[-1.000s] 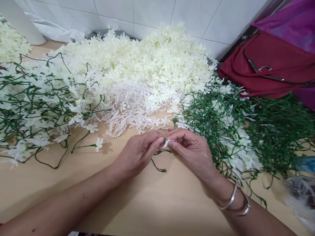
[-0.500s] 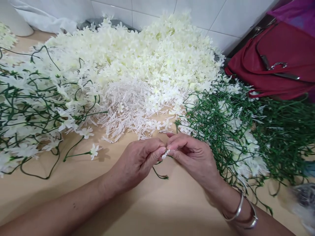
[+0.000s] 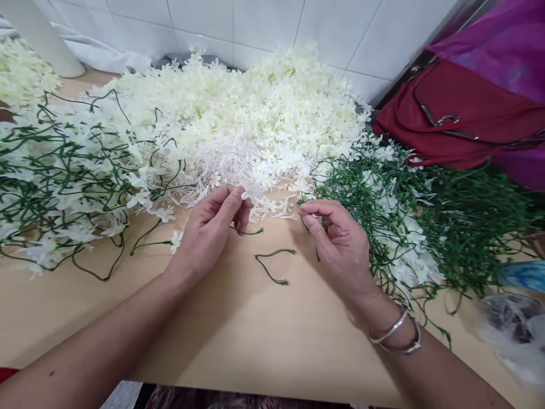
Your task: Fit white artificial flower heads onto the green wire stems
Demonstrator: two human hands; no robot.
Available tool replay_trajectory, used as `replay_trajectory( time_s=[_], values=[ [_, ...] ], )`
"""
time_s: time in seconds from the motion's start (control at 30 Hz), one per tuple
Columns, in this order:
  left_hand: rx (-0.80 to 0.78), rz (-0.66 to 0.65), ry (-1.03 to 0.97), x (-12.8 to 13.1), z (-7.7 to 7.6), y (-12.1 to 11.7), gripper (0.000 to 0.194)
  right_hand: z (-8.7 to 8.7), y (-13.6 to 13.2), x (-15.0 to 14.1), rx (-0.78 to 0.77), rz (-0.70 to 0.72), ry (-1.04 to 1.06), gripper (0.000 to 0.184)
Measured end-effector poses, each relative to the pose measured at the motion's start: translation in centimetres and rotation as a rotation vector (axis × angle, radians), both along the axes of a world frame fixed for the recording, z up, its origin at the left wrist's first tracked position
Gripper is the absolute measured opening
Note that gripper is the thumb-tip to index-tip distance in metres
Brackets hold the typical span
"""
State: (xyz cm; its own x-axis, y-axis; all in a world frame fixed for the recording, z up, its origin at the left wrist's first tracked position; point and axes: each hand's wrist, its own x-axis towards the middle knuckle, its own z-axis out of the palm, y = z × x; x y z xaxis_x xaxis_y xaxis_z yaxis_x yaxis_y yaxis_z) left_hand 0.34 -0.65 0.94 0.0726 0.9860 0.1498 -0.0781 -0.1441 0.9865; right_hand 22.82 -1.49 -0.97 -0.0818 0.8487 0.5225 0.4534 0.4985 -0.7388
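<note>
Left hand (image 3: pixel 208 227) and right hand (image 3: pixel 340 244) had drawn apart since the earlier frame. Just off centre toward 10 o'clock, I saw the left one pinching a white flower (image 3: pixel 251 192), while the right's fingertips closed on a green stem (image 3: pixel 305 225). At 4 o'clock a clear bag (image 3: pixel 517 355) held something dark (image 3: pixel 511 312); the red bag (image 3: pixel 472 102) at 2 o'clock hid its contents from me.

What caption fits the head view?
Left hand holding a white flower, right hand beside green stems, a bent stem on the table between.
</note>
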Motion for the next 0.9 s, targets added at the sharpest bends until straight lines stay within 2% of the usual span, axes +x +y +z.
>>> replay_trajectory(
  time_s=[0.13,0.2,0.3,0.33,0.4,0.5,0.6,0.67,0.77,0.83,0.9],
  values=[
    [0.016,-0.148,0.036,-0.4,0.8,0.1,0.036,-0.5,0.6,0.0,0.074,0.085,-0.275,0.02],
    [-0.003,-0.334,0.158,-0.9,1.3,0.3,0.037,-0.7,0.8,0.0,0.075,0.112,-0.364,0.018],
    [-0.031,-0.688,0.395,-2.2,1.7,0.8,0.033,-0.9,0.7,0.1,0.074,0.089,-0.383,0.018],
    [-0.027,-0.765,0.459,-2.6,1.7,1.0,0.03,-0.8,0.6,0.1,0.072,0.075,-0.38,0.021],
    [-0.005,-0.814,0.539,-3.3,1.8,1.3,0.025,-0.6,0.3,0.2,0.065,0.052,-0.373,0.022],
    [0.029,-0.741,0.591,-3.7,2.0,1.3,0.024,-0.1,0.0,0.1,0.038,0.002,-0.299,0.019],
    [0.106,-0.569,0.643,-3.2,1.7,1.2,0.027,0.2,0.0,-0.1,0.026,-0.064,-0.213,0.016],
    [0.228,-0.371,0.691,-2.6,1.0,1.2,0.024,0.2,0.1,-0.2,0.028,-0.075,-0.195,0.018],
    [0.493,-0.08,0.787,-1.4,-0.6,1.7,0.016,0.1,0.3,-0.2,0.034,-0.052,-0.18,0.018],
    [0.655,-0.005,0.887,-0.5,-1.6,2.1,0.018,0.0,0.4,-0.2,0.029,-0.032,-0.171,0.017],
    [0.764,0.005,1.035,0.2,-2.2,2.6,0.017,-0.1,0.4,-0.1,0.014,-0.021,-0.16,0.016]
  ],
)
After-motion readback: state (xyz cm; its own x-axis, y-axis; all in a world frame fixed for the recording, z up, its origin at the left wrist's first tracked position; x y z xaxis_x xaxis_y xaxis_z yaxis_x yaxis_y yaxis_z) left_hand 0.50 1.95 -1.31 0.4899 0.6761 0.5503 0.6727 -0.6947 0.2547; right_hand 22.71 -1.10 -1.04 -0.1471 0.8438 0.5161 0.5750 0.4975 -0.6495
